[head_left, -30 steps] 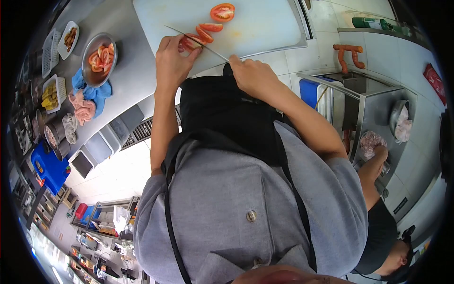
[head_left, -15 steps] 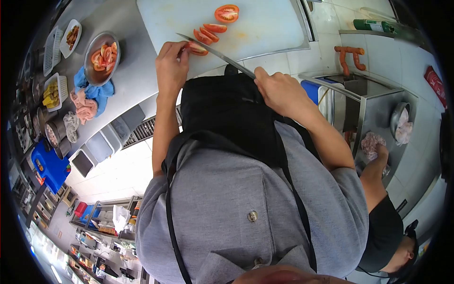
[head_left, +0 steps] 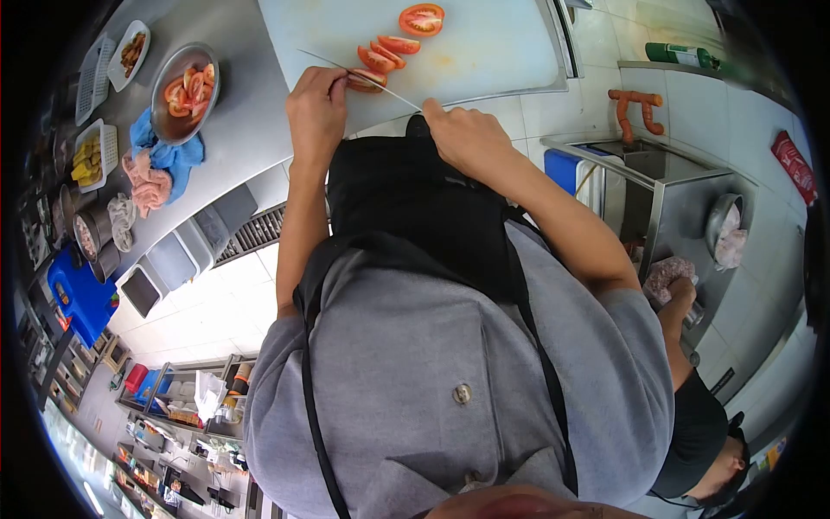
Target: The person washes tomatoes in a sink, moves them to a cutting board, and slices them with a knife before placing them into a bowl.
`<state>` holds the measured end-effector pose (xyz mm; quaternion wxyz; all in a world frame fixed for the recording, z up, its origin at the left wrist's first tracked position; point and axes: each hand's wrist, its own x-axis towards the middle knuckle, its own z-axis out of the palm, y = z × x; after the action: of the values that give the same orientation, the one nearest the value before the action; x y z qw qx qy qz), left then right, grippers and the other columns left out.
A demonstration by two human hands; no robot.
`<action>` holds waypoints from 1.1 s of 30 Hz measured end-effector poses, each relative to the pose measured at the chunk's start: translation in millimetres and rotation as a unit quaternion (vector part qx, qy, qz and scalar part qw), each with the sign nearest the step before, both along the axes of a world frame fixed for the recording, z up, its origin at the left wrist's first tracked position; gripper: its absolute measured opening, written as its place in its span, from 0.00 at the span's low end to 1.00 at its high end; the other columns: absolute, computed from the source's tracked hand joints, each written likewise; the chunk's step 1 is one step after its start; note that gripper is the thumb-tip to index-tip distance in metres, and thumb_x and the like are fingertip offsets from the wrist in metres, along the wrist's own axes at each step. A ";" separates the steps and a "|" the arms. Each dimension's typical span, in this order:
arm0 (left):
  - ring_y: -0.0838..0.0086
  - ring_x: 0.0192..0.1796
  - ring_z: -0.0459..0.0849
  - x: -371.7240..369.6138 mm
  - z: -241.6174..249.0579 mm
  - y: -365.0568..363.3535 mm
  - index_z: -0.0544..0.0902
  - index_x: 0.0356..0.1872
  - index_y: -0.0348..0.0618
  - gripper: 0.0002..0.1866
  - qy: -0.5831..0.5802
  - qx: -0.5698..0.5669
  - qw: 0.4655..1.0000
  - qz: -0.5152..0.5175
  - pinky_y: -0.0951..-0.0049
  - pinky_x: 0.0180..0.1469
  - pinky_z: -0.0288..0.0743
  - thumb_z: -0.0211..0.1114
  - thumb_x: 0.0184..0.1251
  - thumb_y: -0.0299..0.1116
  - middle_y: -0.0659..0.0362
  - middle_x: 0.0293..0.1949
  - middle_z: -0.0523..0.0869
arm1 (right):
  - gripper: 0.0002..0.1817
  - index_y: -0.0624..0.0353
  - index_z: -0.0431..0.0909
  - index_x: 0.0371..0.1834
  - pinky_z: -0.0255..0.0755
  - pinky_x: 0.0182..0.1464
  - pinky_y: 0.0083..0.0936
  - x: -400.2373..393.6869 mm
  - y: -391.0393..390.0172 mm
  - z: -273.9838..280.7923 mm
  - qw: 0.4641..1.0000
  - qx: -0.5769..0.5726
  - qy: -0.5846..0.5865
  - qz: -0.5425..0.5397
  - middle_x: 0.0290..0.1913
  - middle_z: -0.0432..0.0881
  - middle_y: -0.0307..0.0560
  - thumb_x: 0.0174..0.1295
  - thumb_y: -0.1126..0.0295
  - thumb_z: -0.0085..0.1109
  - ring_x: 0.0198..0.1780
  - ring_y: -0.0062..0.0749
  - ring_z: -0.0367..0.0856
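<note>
My right hand (head_left: 467, 138) is closed round the handle of a knife (head_left: 399, 97), its thin blade slanting up and left over a tomato piece (head_left: 367, 80) near the front edge of the white cutting board (head_left: 493, 52). With bent fingers, my left hand (head_left: 317, 102) grips that piece at its left end, right beside the blade. Cut tomato wedges (head_left: 380, 57) lie just beyond it. Farther back rests a tomato half (head_left: 422, 19), cut face up.
On the steel counter (head_left: 246, 112) to the left stand a metal bowl (head_left: 156, 112) of tomato wedges, a blue cloth (head_left: 177, 160), a pink cloth (head_left: 147, 180) and a white basket (head_left: 107, 156) with yellow pieces. At right, another person's hand (head_left: 679, 298) touches a bag of pinkish food (head_left: 667, 275).
My right hand and the knife have moved left, so the blade now crosses the tomato piece by my left fingers. The other person's arm at right has shifted slightly.
</note>
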<state>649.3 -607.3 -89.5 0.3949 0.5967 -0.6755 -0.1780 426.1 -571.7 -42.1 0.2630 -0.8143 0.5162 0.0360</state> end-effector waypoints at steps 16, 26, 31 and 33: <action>0.58 0.55 0.82 -15.9 -7.4 5.1 0.83 0.55 0.41 0.23 -0.025 -0.018 1.000 0.008 0.63 0.53 0.80 0.75 0.60 0.37 0.47 0.56 0.80 | 0.12 0.58 0.71 0.40 0.67 0.38 0.54 -86.0 -2.2 24.3 0.976 0.101 -0.095 -0.169 0.24 0.78 0.61 0.73 0.59 0.50 0.34 0.65 0.77; 0.49 0.62 0.74 -61.5 -21.8 -28.5 0.81 0.58 0.39 0.28 -0.058 -0.044 0.996 -0.047 0.57 0.61 0.73 0.75 0.59 0.42 0.42 0.64 0.71 | 0.11 0.57 0.73 0.44 0.60 0.13 0.21 -91.7 3.4 -10.9 0.856 0.362 -0.254 -0.265 0.19 0.72 0.40 0.76 0.61 0.47 0.11 0.19 0.65; 0.53 0.57 0.78 -67.4 -35.9 -38.3 0.83 0.54 0.37 0.20 -0.090 -0.101 0.990 0.039 0.61 0.56 0.76 0.71 0.63 0.35 0.43 0.58 0.76 | 0.12 0.60 0.72 0.51 0.64 0.14 0.24 -36.2 -11.7 -27.6 0.823 0.394 -0.324 -0.249 0.20 0.72 0.43 0.76 0.63 0.44 0.11 0.22 0.66; 0.51 0.57 0.74 -62.2 -42.2 -45.5 0.82 0.52 0.37 0.18 0.058 -0.057 0.992 0.095 0.59 0.56 0.75 0.69 0.62 0.29 0.44 0.56 0.75 | 0.13 0.61 0.71 0.52 0.64 0.14 0.24 -11.4 -19.1 -21.4 0.824 0.392 -0.335 -0.234 0.20 0.73 0.43 0.76 0.63 0.44 0.11 0.23 0.67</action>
<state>587.1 -652.8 -131.7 0.4821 0.6235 -0.6005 -0.1350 414.8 -590.8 -63.5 0.7176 -0.4592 0.5136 -0.1023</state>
